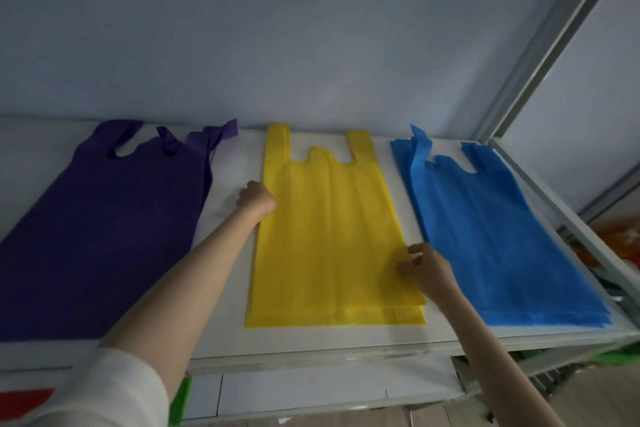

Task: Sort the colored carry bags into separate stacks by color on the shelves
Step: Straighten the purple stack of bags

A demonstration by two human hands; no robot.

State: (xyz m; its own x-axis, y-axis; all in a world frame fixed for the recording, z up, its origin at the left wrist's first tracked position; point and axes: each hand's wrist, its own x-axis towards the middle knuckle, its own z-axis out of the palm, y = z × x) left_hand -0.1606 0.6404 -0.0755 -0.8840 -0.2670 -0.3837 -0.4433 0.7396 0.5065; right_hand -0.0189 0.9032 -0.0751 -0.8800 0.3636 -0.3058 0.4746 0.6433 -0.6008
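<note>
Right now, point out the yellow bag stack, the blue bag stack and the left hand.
yellow bag stack (pixel 329 239): head view, middle of the top bag's flat body.
blue bag stack (pixel 498 236): head view, middle of the top bag's body.
left hand (pixel 257 200): head view, back of the hand.

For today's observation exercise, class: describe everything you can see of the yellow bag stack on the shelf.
The yellow bag stack lies flat on the white shelf, between a purple stack and a blue stack. The bags look like thin non-woven fabric, vest-style, with two handle loops pointing toward the wall. At the near right corner the layers sit slightly offset. The left hand touches the left edge; the right hand pinches the right edge near the bottom.
</note>
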